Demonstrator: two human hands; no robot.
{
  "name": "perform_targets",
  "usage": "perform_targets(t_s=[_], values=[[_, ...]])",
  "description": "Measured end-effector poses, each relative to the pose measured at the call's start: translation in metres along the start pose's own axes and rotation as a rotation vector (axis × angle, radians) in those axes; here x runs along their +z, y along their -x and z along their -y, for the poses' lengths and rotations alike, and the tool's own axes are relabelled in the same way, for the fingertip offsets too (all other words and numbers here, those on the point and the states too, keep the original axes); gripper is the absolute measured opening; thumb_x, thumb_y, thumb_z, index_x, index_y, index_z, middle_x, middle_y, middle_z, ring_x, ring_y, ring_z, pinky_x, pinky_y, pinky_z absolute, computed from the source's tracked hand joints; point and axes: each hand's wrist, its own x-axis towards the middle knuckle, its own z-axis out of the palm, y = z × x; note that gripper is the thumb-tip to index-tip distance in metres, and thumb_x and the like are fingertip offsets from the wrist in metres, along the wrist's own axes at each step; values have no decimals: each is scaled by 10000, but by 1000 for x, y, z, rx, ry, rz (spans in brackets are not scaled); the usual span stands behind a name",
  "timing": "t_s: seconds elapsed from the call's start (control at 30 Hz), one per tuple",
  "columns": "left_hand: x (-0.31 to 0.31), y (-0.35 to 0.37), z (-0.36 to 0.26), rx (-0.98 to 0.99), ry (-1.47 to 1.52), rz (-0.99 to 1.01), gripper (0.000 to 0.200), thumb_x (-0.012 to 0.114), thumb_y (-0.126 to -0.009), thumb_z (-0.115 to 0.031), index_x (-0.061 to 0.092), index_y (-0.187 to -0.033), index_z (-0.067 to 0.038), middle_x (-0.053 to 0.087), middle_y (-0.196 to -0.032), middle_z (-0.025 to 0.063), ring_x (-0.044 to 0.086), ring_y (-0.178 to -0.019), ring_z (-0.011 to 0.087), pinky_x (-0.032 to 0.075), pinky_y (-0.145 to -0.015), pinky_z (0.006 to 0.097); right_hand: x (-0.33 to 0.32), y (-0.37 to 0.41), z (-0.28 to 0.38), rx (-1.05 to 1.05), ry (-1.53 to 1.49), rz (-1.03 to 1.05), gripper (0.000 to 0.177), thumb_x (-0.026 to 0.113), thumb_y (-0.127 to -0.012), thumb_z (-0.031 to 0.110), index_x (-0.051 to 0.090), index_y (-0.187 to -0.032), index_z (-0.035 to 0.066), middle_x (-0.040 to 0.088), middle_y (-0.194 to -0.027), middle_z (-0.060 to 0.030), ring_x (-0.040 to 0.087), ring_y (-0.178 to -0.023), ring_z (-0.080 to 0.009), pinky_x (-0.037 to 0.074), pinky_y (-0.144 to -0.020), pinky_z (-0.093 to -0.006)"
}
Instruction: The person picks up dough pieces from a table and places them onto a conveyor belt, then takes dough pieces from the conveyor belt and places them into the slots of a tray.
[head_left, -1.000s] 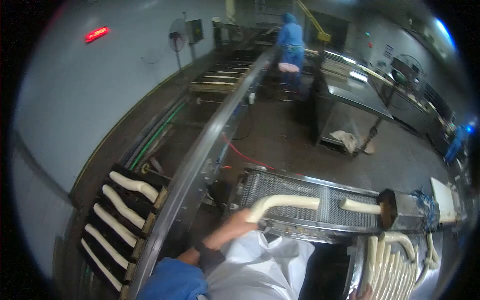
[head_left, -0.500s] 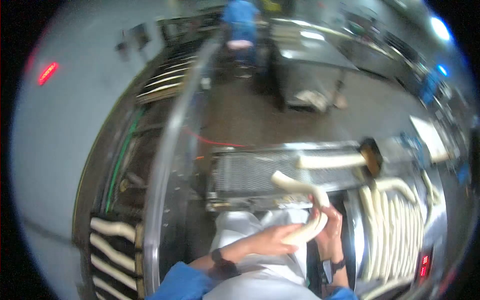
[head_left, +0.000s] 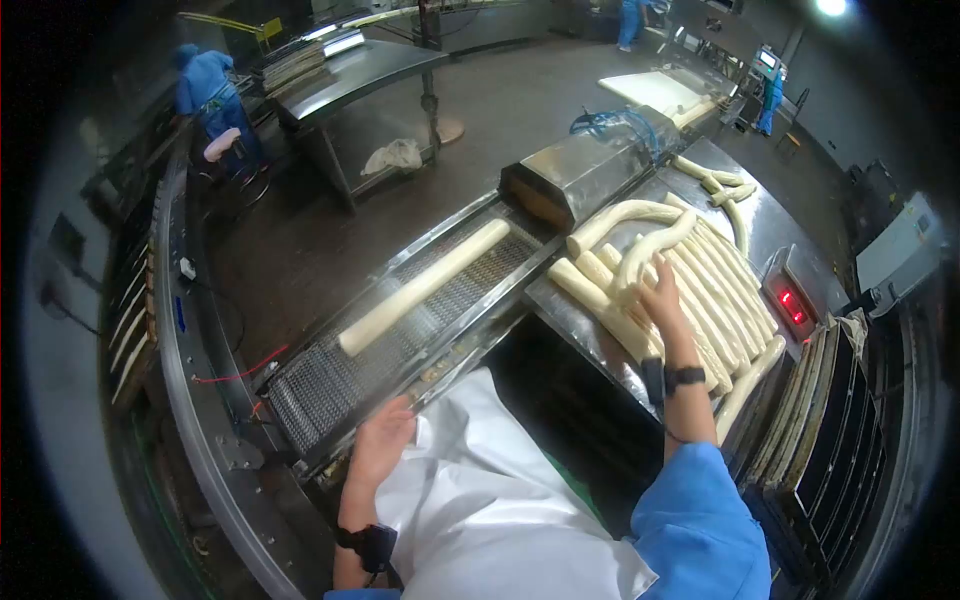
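Observation:
My right hand (head_left: 663, 300) reaches over a pile of pale dough ropes (head_left: 712, 300) on a steel table (head_left: 575, 325). Its fingers close on the near end of a curved dough rope (head_left: 655, 242) that lies on top of the pile. My left hand (head_left: 380, 440) rests at the near edge of a mesh conveyor belt (head_left: 315, 395), fingers apart and holding nothing. One long straight dough rope (head_left: 422, 287) lies on the belt, coming out of a steel housing (head_left: 585, 170). Both wrists wear dark bands, and a white apron (head_left: 490, 510) covers my front.
A scale with a red display (head_left: 790, 300) sits by the pile; stacked trays (head_left: 815, 420) stand to the right. A long curved conveyor rail (head_left: 170, 330) runs at left. A person in blue (head_left: 205, 85) stands far back beside a steel table (head_left: 360, 65).
My view swung right, over the steel table. The rope held in both hands went onto the pile with my right hand. My left hand let go and dropped to the belt's edge.

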Motion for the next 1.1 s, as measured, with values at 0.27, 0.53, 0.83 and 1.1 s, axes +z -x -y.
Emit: perform_targets(t_s=[0.27, 0.53, 0.83, 1.1], values=[[-52, -49, 19, 429, -867, -414, 528, 694, -806, -70, 524, -1294, 35, 552, -1275, 237, 524, -1199, 383, 401, -1046, 422, -41, 123, 29, 110, 670, 179, 875, 644, -780, 644, 368, -1488, 209, 230, -1571, -192, 193, -1449, -401, 149, -1140, -615], [-106, -73, 45, 243, -842, -530, 597, 744, -760, -132, 530, -1305, -14, 531, -1296, 195, 498, -1208, 374, 393, -1035, 430, -67, 148, 38, 233, 783, 336, 1022, 702, -723, 638, 212, -1543, 275, 169, -1569, -246, 200, -1431, -439, 161, -1168, -553], [-87, -49, 29, 80, -980, -520, 494, 752, -735, -310, 637, -1174, -115, 660, -1050, 135, 604, -1054, 322, 348, -1038, 532, -60, 149, 33, 225, 686, 308, 1033, 767, -696, 534, 224, -1537, 276, 99, -1581, -243, 165, -1432, -461, 130, -1166, -597], [-75, -1, 20, 220, -814, -425, 469, 746, -756, -211, 615, -1190, -94, 652, -1033, 169, 608, -1001, 351, 443, -895, 454, -55, 151, 14, 212, 691, 259, 1070, 785, -663, 486, 206, -1543, 296, 85, -1594, -222, 183, -1430, -463, 140, -1170, -571]])
